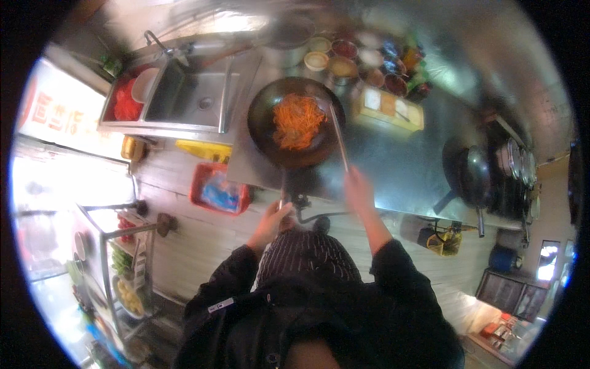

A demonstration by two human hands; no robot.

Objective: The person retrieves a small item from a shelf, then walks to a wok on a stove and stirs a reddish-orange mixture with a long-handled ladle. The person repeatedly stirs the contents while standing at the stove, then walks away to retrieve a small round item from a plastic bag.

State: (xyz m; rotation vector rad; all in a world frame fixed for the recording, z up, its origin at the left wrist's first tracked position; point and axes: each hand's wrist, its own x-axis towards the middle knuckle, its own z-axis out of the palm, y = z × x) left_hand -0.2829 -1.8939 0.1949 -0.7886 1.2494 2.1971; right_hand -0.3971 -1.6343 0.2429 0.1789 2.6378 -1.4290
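Note:
A dark wok [267,146] sits on the metal cooking counter in front of me. Orange shredded food [298,121], like carrot strips, lies heaped in its middle. My left hand [272,223] is closed around the wok's handle [283,182], which points towards me. In my right hand [359,190] is the long metal handle of a cooking utensil [340,138]. Its far end reaches into the right side of the wok, beside the food; the shape of its head cannot be made out. The right hand looks slightly blurred.
Several seasoning bowls [316,60] and a divided condiment box [392,110] stand behind and right of the wok. More woks [474,177] rest at the counter's right end. Left are a steel sink [189,99] and, lower, a red basket [196,189]. A shelf rack [108,276] holds vegetables.

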